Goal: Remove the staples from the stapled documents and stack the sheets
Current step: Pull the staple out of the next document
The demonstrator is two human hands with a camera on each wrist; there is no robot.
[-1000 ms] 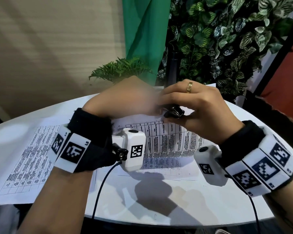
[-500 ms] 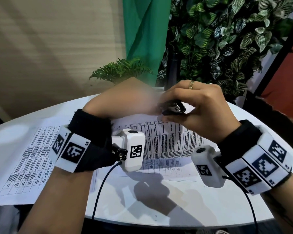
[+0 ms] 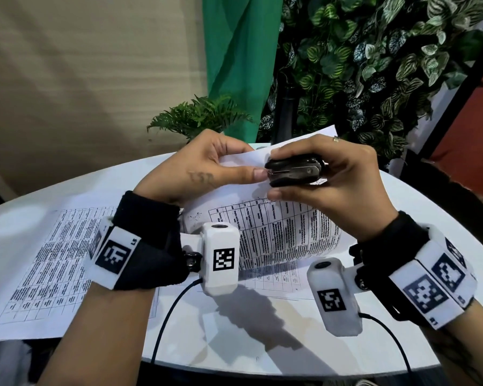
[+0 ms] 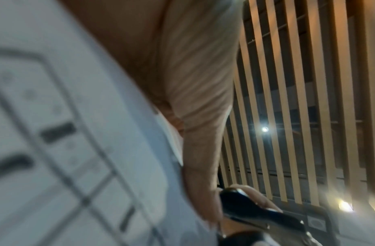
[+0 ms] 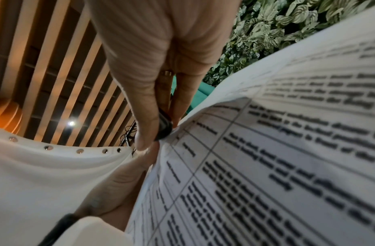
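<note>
Over the table's (image 3: 418,207) far edge, left hand (image 3: 198,168) pinches the document (image 3: 279,227) while right hand (image 3: 338,176) squeezes the remover (image 3: 293,169).

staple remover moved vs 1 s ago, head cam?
Yes, slightly. The staple remover in the right hand now sits a little farther from the near table edge, up toward the fern.

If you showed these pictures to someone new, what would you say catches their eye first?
First, the two hands meeting above the white table: the right hand grips a black staple remover at the raised corner of a printed document, which the left hand pinches. Next, another printed sheet lying flat at the left, and the leafy wall behind.
</note>
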